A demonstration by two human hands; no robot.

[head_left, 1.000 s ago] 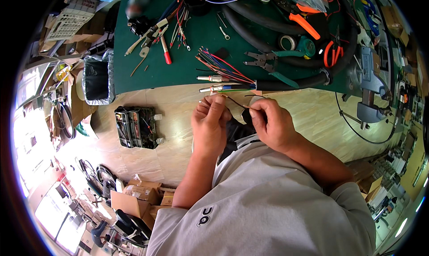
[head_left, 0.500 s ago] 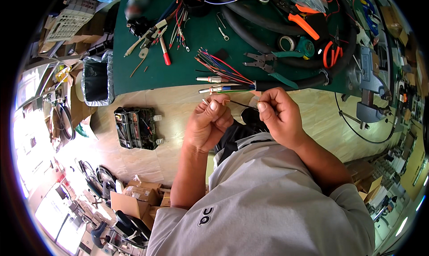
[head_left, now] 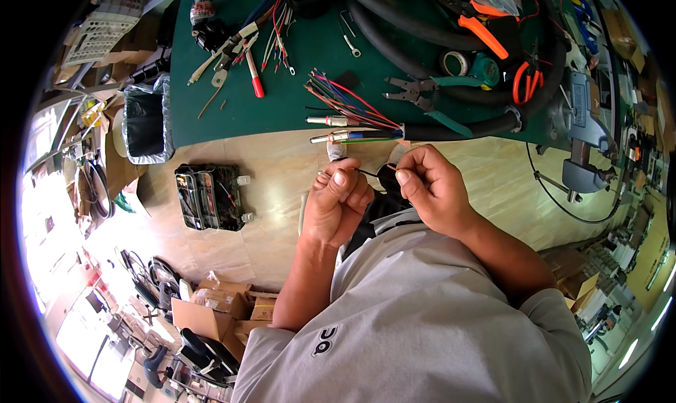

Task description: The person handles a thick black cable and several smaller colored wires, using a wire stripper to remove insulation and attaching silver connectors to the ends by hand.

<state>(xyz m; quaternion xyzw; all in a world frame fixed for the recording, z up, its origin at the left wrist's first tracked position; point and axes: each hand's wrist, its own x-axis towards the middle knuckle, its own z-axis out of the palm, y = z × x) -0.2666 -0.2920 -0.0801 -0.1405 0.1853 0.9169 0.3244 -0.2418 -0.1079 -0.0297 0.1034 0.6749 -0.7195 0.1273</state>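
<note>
My left hand (head_left: 341, 195) is closed, with thumb and fingers pinching a thin black wire (head_left: 367, 173) in front of my body, just off the table's near edge. A small pale, shiny tip shows at this hand's outer side, too small to name. My right hand (head_left: 438, 192) is closed at the wire's other end, where a bit of bare copper seems to show at the fingertips. Beyond the hands lies a thick black cable (head_left: 465, 130), its end fanned into several coloured wires (head_left: 352, 104). Two metal connector pins (head_left: 338, 121) lie among them.
The green table (head_left: 232, 125) holds teal-handled pliers (head_left: 415, 93), orange-handled cutters (head_left: 524, 83), an orange-handled tool (head_left: 484, 37), a tape roll (head_left: 453, 64) and a red-capped marker (head_left: 255, 76). A vise (head_left: 586, 114) sits right; a lined bin (head_left: 146, 121) and open toolbox (head_left: 210, 197) stand left.
The bare copper end was by my left hand; now black insulation shows there, and copper appears at my right fingertips. Both hands have shifted slightly down, toward my body.
</note>
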